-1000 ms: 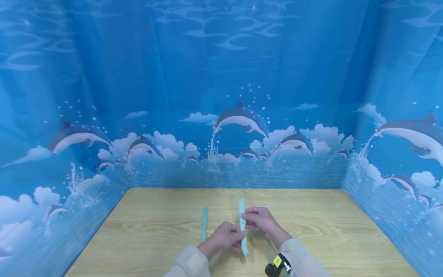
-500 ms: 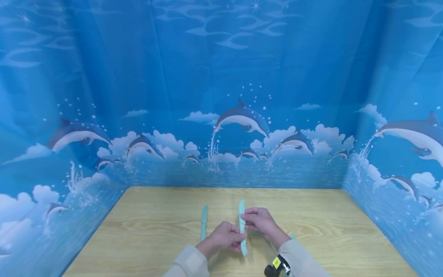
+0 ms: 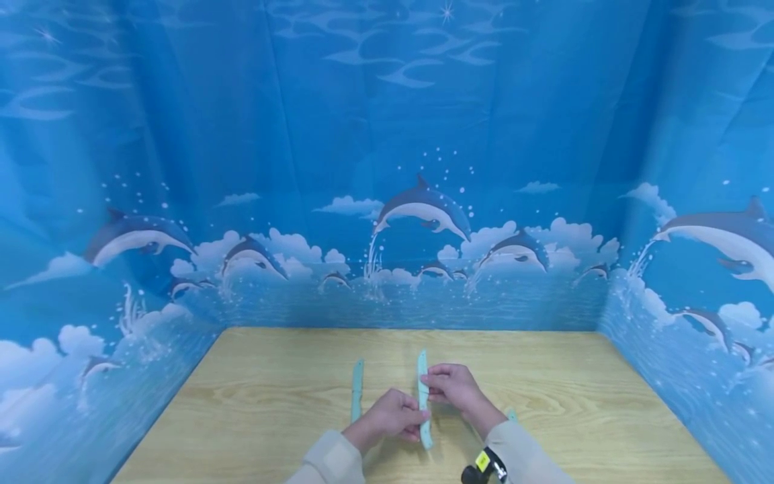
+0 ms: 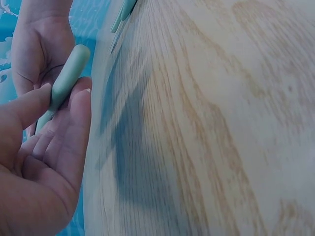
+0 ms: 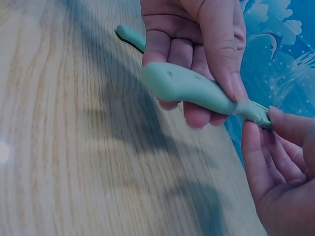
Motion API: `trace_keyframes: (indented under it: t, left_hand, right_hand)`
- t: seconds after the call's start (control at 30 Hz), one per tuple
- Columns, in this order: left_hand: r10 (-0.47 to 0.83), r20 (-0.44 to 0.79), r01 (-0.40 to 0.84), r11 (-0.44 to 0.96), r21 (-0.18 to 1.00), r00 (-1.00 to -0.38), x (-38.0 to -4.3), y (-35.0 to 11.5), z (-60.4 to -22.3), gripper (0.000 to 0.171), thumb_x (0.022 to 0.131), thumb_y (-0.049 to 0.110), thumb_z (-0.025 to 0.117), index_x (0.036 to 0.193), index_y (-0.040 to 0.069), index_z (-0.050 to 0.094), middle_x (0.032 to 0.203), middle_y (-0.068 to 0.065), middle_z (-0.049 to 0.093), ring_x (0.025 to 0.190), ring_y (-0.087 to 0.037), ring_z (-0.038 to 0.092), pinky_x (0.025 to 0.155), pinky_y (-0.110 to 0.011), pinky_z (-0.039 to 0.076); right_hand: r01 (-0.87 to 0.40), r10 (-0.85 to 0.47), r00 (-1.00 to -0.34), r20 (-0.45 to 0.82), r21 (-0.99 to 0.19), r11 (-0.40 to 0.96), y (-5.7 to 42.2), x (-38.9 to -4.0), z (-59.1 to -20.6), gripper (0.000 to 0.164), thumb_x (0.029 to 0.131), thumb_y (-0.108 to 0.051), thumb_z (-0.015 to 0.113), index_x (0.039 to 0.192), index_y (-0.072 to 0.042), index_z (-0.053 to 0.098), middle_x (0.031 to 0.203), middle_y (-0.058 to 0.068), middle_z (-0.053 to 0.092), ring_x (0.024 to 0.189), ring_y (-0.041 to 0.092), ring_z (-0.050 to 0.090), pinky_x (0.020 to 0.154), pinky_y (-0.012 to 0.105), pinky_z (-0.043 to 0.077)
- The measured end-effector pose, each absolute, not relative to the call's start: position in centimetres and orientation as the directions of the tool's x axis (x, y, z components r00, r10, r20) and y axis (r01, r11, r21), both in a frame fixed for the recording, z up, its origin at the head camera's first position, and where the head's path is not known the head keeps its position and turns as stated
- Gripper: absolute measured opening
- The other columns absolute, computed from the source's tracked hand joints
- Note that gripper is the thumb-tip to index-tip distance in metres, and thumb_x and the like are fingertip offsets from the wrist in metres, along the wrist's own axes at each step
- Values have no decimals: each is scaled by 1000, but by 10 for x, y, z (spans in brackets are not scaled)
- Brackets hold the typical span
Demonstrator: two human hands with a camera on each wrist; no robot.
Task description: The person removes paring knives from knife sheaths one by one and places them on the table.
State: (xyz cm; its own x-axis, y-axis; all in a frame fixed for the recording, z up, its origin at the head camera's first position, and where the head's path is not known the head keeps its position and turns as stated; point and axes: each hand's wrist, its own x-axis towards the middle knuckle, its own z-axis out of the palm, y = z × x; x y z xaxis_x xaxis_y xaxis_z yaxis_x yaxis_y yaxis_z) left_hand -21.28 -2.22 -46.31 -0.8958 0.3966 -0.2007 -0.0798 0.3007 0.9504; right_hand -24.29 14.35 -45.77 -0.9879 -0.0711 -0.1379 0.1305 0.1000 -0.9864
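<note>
Both hands hold one mint-green knife (image 3: pixel 422 363) above the table, its length pointing away from the body. The left hand (image 3: pixel 392 413) pinches the nearer half, thumb on top. Farther up, the right hand (image 3: pixel 455 387) pinches the far half between thumb and fingers. In the right wrist view the rounded handle (image 5: pixel 184 89) shows small holes, and the right fingers cover part of the other end. The handle's end (image 4: pixel 74 64) juts from the left fingers in the left wrist view. A similar green knife (image 3: pixel 357 383) lies left of the hands, its near end hidden by the left arm.
Another green piece (image 3: pixel 512 415) lies on the wood-grain table (image 3: pixel 272 390) at the right, mostly hidden by the right forearm. A black camera (image 3: pixel 478 468) with a yellow label sits at the right wrist. Blue dolphin-print curtain (image 3: pixel 338 134) walls the table's back and sides.
</note>
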Motion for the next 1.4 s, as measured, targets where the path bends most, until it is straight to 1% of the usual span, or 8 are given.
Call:
trace_keyframes:
  t: [0.2, 0.57, 0.9, 1.13, 1.4]
  left_hand:
    - [399, -198, -72, 311, 948, -895, -212, -23, -462, 8, 89, 6, 68, 84, 1, 66, 71, -7, 67, 61, -15, 64, 61, -29, 61]
    - [393, -200, -75, 310, 948, -898, -210, -22, -461, 8, 88, 7, 69, 83, 1, 66, 69, -7, 68, 59, -14, 64, 60, -28, 61]
    - [397, -207, -87, 300, 950, -894, -207, -21, -459, 7, 88, 6, 69, 86, 1, 66, 70, -9, 69, 60, -15, 65, 60, -29, 61]
    - [400, -215, -86, 316, 945, -891, -208, -20, -462, 7, 89, 7, 69, 86, 1, 66, 70, -9, 69, 60, -15, 65, 61, -29, 61]
    - [396, -224, -96, 318, 943, -890, -210, -19, -465, 8, 89, 9, 69, 85, 2, 66, 70, -8, 68, 60, -14, 65, 61, -28, 61]
  right_hand:
    - [131, -62, -989, -137, -987, 88, 143, -243, -458, 27, 89, -7, 69, 107, 11, 60, 81, 8, 68, 65, 13, 66, 71, 35, 62]
    - [124, -65, -989, -130, -988, 97, 143, -243, -458, 30, 89, -7, 69, 110, 12, 59, 83, 8, 67, 66, 14, 66, 71, 35, 62]
    - [130, -66, -989, -136, -987, 95, 144, -243, -459, 29, 90, -7, 68, 109, 12, 59, 82, 7, 68, 64, 13, 66, 68, 32, 62]
    - [128, -58, -989, -134, -986, 105, 145, -244, -459, 27, 89, -7, 69, 107, 10, 61, 80, 7, 67, 62, 12, 64, 69, 34, 62]
    - [121, -47, -991, -126, -988, 96, 144, -245, -461, 24, 88, -6, 69, 104, 10, 61, 79, 7, 66, 61, 11, 63, 66, 30, 61]
